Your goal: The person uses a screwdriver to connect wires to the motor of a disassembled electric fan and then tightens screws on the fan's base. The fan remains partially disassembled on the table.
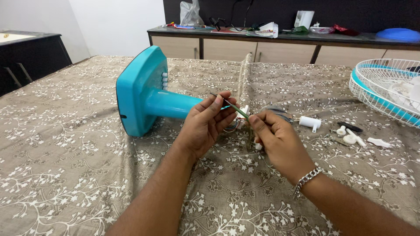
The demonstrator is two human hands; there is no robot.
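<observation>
On the patterned counter (87, 175) lay a blue fan base (140, 94). The left hand (205, 124) pinched a thin tool (232, 107), its axis running from 10 to 4 o'clock; the right hand (278, 140) gripped wires (232, 127) at its tip.

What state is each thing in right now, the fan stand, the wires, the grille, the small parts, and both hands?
Turquoise fan stand: lying on its side on the cloth.
Green wire: pinched between both hands, held off the table.
Left hand: closed on the green wire.
Right hand: gripping the wire's other end.
White fan grille: detached, resting at the table's right edge.
Small white parts: loose on the cloth.
</observation>
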